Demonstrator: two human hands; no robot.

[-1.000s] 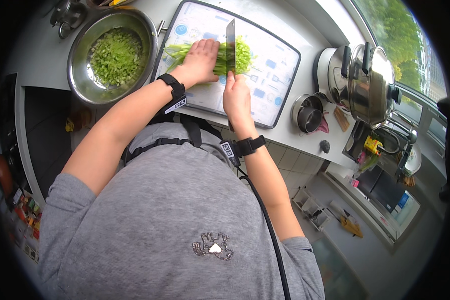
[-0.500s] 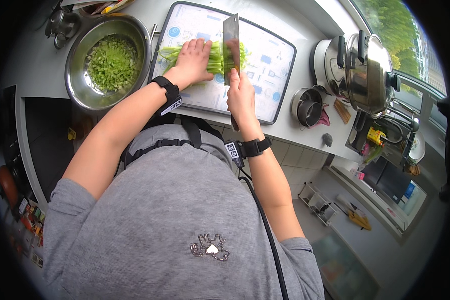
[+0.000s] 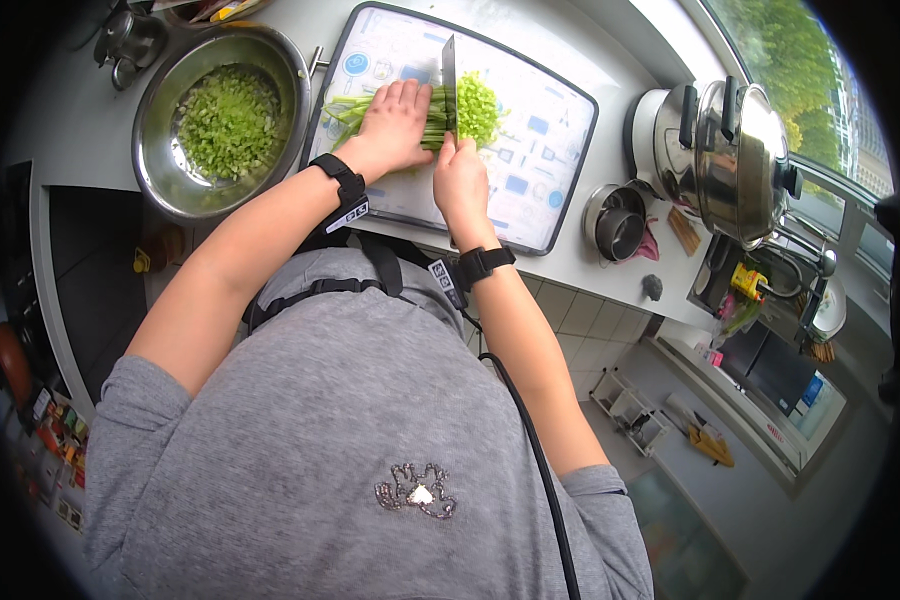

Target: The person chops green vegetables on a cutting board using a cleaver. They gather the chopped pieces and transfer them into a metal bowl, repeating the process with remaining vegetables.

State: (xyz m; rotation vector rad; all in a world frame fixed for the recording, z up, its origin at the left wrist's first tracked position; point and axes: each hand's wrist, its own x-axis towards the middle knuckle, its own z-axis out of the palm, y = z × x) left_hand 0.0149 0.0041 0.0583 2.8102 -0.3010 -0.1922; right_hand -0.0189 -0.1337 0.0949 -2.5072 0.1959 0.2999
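Note:
A bundle of green celery stalks [image 3: 348, 112] lies across a white patterned cutting board [image 3: 525, 205] with a dark rim. My left hand [image 3: 395, 125] presses down on the bundle, fingers close together and pointing away from me. Just right of those fingers, a cleaver [image 3: 450, 75] stands on edge against the stalks, its blade seen nearly edge-on. My right hand [image 3: 461, 185] is wrapped round its handle, which is mostly hidden. Chopped celery [image 3: 478, 110] is heaped against the blade's right side, with small bits scattered on the board.
Left of the board stands a steel bowl [image 3: 162, 185] holding chopped greens [image 3: 228, 122]. A metal pot [image 3: 135, 40] sits behind it. To the right are a small dark pan [image 3: 620, 228], a large lidded steel pot [image 3: 740, 160] and the window. The counter's front edge runs along my waist.
The cleaver and my right hand have shifted left, closer to my left hand. The blade has turned more edge-on. A larger heap of chopped celery now shows right of it.

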